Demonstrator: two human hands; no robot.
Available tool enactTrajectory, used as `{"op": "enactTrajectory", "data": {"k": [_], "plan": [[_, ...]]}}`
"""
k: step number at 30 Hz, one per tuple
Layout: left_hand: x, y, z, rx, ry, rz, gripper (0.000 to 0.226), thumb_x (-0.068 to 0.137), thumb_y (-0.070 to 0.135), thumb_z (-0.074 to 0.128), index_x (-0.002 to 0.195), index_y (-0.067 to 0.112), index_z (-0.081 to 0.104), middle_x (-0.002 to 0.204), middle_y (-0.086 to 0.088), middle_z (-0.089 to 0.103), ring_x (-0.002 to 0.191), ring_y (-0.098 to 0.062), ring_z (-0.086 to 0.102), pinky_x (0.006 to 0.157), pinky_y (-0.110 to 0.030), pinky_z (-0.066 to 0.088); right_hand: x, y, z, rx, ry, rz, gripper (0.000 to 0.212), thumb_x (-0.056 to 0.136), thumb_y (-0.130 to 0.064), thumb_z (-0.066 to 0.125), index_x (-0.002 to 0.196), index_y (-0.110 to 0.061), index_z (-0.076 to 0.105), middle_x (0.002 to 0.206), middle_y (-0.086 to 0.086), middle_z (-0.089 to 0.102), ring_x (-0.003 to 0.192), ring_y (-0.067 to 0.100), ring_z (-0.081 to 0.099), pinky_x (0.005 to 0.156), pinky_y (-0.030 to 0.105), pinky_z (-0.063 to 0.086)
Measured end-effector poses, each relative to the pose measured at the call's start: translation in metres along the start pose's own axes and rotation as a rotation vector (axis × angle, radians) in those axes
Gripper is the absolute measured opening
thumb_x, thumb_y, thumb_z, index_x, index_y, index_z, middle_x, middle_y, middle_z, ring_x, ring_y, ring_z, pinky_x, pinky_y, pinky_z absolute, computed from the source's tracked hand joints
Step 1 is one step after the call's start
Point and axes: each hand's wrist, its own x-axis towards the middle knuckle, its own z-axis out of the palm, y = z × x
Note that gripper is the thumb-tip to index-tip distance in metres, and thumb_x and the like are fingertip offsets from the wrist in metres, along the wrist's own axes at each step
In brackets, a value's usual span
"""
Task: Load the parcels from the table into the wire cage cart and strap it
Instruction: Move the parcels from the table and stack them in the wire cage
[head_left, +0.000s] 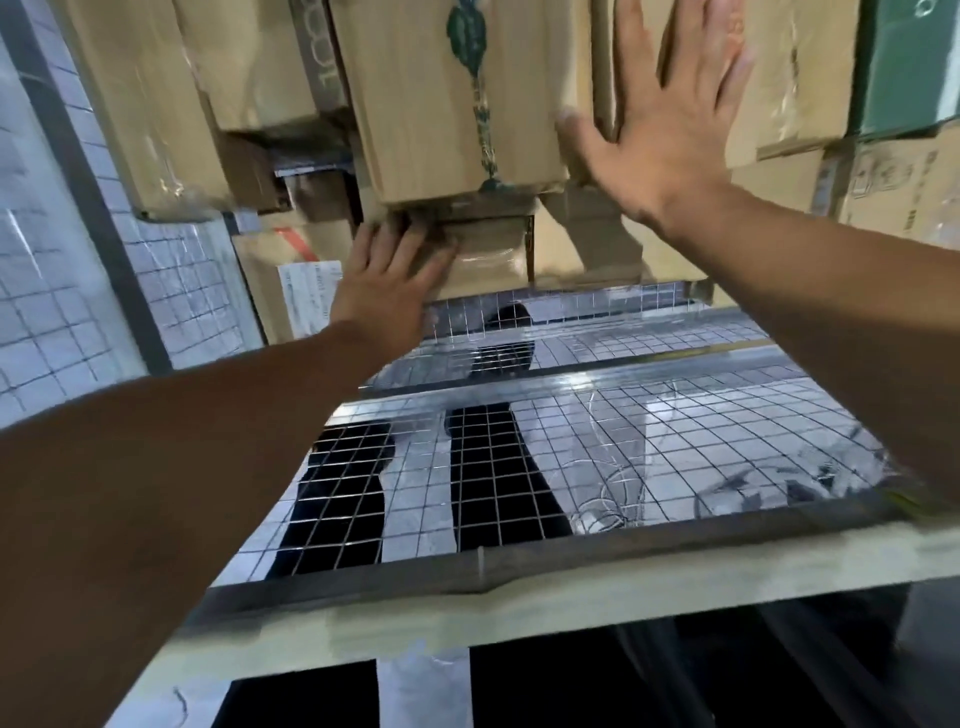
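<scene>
The parcel with the green print (457, 104) stands in the middle of the stack inside the wire cage cart (675, 441). Its long axis runs away from us, up the picture, and its short near end faces us. The green emblem and chain-like stripe run along that same axis, down to the near edge.

Directly under its near end sits a small taped box (488, 254), its face turned toward us. Our left hand (387, 280) lies on that small box's left corner. The fingers are extended and hold nothing, and their tips reach the seam below the green-printed parcel; motion blur hides the exact contact.

Just right of the green-printed parcel, our right hand (670, 119) is spread flat with all fingers wide apart and nothing in it. The palm is against a plain brown carton (795, 78) and the thumb is at the green-printed parcel's right edge.

Further right of that carton are a dark green box (909, 67) and, below it, a printed carton (904, 192). Left of the green-printed parcel a tall brown carton (140, 104) leans at the cage's left mesh wall (52, 312). Below it is a carton with a white label and a red stripe (291, 280).

Nearer to us than the green-printed parcel, bare wire mesh stretches down to a pale bar (571, 592).
</scene>
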Motion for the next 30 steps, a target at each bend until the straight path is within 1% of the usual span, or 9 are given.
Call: {"op": "enactTrajectory", "data": {"k": [2, 7, 10, 14, 16, 19, 22, 25, 30], "plan": [[-0.011, 0.003, -0.008, -0.049, -0.057, -0.003, 0.091, 0.098, 0.061, 0.048, 0.165, 0.029, -0.005, 0.171, -0.018, 0.002, 0.157, -0.043, 0.002, 0.127, -0.054, -0.002, -0.005, -0.002, -0.006, 0.012, -0.032, 0.003, 0.092, 0.089, -0.077, 0.033, 0.166, -0.037, 0.003, 0.173, 0.019, -0.004, 0.159, 0.041, -0.009, 0.125, 0.062, -0.005], [-0.058, 0.003, -0.083, -0.322, -0.073, -0.046, 0.079, 0.102, 0.04, 0.054, 0.166, 0.032, 0.008, 0.174, -0.006, -0.006, 0.158, -0.038, 0.011, 0.125, -0.051, 0.018, -0.061, -0.018, -0.045, 0.046, -0.265, 0.016, 0.091, 0.098, -0.069, 0.042, 0.164, -0.038, -0.012, 0.174, 0.01, -0.012, 0.16, 0.033, -0.01, 0.126, 0.061, -0.004], [-0.1, -0.009, -0.147, -0.398, -0.046, -0.063, 0.075, 0.101, 0.043, 0.054, 0.164, 0.033, 0.015, 0.174, -0.002, 0.007, 0.156, -0.038, 0.018, 0.123, -0.055, 0.022, -0.109, -0.034, -0.093, 0.142, -0.379, 0.015, 0.089, 0.1, -0.065, 0.046, 0.165, -0.038, -0.008, 0.175, 0.009, 0.0, 0.16, 0.033, 0.006, 0.128, 0.056, 0.011], [-0.156, -0.024, -0.209, -0.399, 0.024, -0.1, 0.071, 0.099, 0.053, 0.053, 0.162, 0.035, 0.025, 0.17, -0.003, 0.025, 0.157, -0.037, 0.015, 0.126, -0.053, 0.016, -0.179, -0.056, -0.152, 0.21, -0.331, 0.075, 0.083, 0.098, -0.066, 0.045, 0.166, -0.035, 0.008, 0.171, 0.014, 0.02, 0.155, 0.036, 0.026, 0.124, 0.054, 0.026], [-0.177, -0.022, -0.242, -0.449, 0.044, -0.109, 0.069, 0.099, 0.058, 0.051, 0.16, 0.034, 0.032, 0.168, -0.005, 0.031, 0.158, -0.036, 0.014, 0.127, -0.052, 0.013, -0.218, -0.072, -0.182, 0.229, -0.289, 0.11, 0.083, 0.098, -0.065, 0.046, 0.166, -0.034, 0.01, 0.169, 0.018, 0.024, 0.153, 0.037, 0.029, 0.123, 0.054, 0.029], [-0.209, 0.001, -0.297, -0.503, 0.125, -0.01, 0.068, 0.098, 0.06, 0.053, 0.156, 0.026, 0.043, 0.162, -0.007, 0.042, 0.152, -0.036, 0.026, 0.123, -0.049, 0.022, -0.283, -0.1, -0.218, 0.301, -0.122, 0.221, 0.08, 0.1, -0.06, 0.051, 0.166, -0.031, 0.016, 0.164, 0.018, 0.032, 0.149, 0.036, 0.035, 0.119, 0.049, 0.034], [-0.248, 0.018, -0.342, -0.647, 0.167, 0.054, 0.068, 0.098, 0.057, 0.054, 0.158, 0.03, 0.038, 0.166, -0.001, 0.034, 0.155, -0.032, 0.018, 0.126, -0.047, 0.011, -0.344, -0.129, -0.241, 0.469, 0.107, 0.447, 0.076, 0.101, -0.058, 0.053, 0.165, -0.028, 0.025, 0.164, 0.016, 0.033, 0.152, 0.032, 0.031, 0.123, 0.046, 0.027], [-0.283, 0.031, -0.368, -0.656, 0.218, 0.198, 0.069, 0.098, 0.058, 0.053, 0.158, 0.03, 0.037, 0.167, -0.002, 0.033, 0.156, -0.033, 0.015, 0.127, -0.05, 0.01, -0.404, -0.143, -0.252, 0.584, 0.233, 0.647, 0.075, 0.101, -0.064, 0.047, 0.165, -0.034, 0.021, 0.169, 0.011, 0.027, 0.156, 0.028, 0.023, 0.126, 0.05, 0.021], [-0.329, 0.083, -0.394, -0.577, 0.263, 0.486, 0.064, 0.099, 0.057, 0.055, 0.155, 0.029, 0.043, 0.166, -0.002, 0.035, 0.158, -0.031, 0.012, 0.128, -0.049, 0.006, -0.507, -0.138, -0.257, 0.671, 0.421, 0.959, 0.073, 0.1, -0.063, 0.048, 0.164, -0.037, 0.022, 0.17, 0.007, 0.026, 0.157, 0.027, 0.021, 0.126, 0.054, 0.02]]}}
